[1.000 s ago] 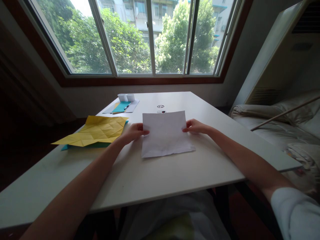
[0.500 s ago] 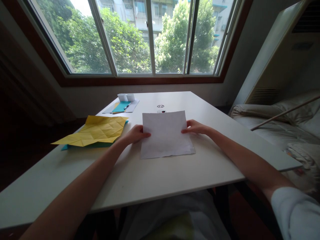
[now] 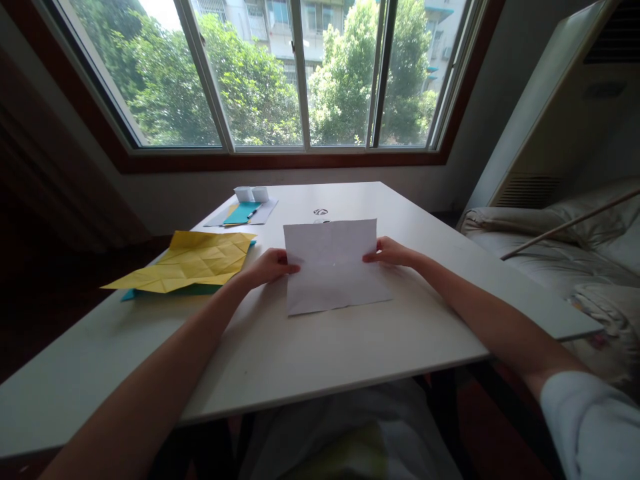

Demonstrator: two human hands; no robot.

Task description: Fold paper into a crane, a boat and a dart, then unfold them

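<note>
A white sheet of paper (image 3: 333, 267) is in the middle of the white table (image 3: 310, 347), its far edge lifted a little. My left hand (image 3: 270, 266) pinches the sheet's left edge. My right hand (image 3: 389, 253) pinches its right edge. Both arms reach in from the near side of the table.
A creased yellow sheet (image 3: 193, 261) lies on a teal sheet at the left. Farther back are a teal card with a pen (image 3: 243, 213) and two small white boxes (image 3: 251, 194). A small dark object (image 3: 321, 212) sits behind the paper. A couch with cushions (image 3: 555, 247) stands at the right.
The white sheet has turned slightly and its far edge has risen, now hiding one of the small objects behind it. Both hands stay on its side edges.
</note>
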